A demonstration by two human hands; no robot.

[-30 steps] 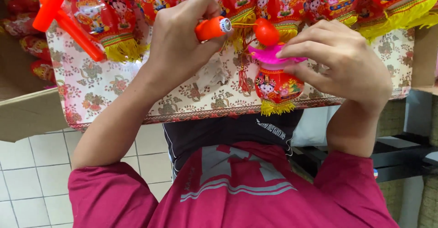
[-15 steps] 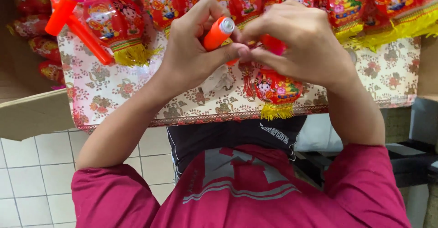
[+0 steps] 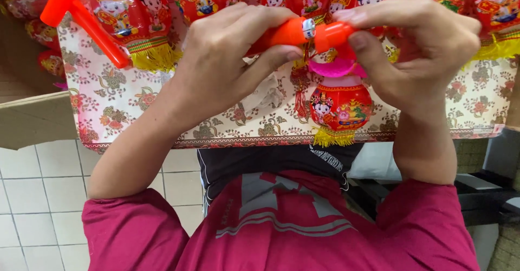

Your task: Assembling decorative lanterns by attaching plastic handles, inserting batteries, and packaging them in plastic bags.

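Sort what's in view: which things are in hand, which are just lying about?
In hand:
- orange plastic handle, in the left hand
- orange plastic cap piece, pinched by the right hand
- red lantern with yellow fringe, hanging below

Lying about:
- finished red lanterns
- floral patterned cloth
- cardboard flap

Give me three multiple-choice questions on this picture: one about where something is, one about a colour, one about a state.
1. Where is the small red lantern? A hanging below the stick; B on the floor; C in a box.
2. What colour is the stick? A blue; B orange; C white.
3. The left hand is: A open flat; B closed on the stick; C out of view.

A: it hangs under the stick, before the flowered cloth.
B: both halves are orange.
B: its fingers wrap one end, the right hand pinching the other.
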